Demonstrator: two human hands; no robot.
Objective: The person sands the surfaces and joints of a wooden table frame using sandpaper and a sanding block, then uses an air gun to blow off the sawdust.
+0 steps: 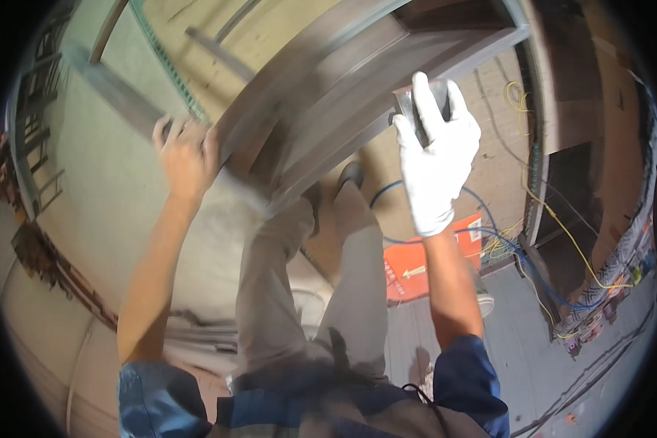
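A dark brown wooden furniture frame [328, 95], which looks like part of a chair, is tilted in front of me, blurred in places. My bare left hand [187, 157] has its fingers curled over the frame's left part, where a long leg-like bar [120, 91] runs off to the upper left. In a white glove, my right hand [438, 153] holds a dark flat rectangular pad [407, 102] under its spread fingers. The pad is beside the frame's near right rail; whether it touches the wood I cannot tell.
An orange-red sheet [434, 255] lies beyond my right forearm. A blue hose [482, 198] and a yellow cord [562, 226] trail across the right side. Slatted dark furniture [40, 146] stands at the far left. My legs and one shoe [351, 174] are below the frame.
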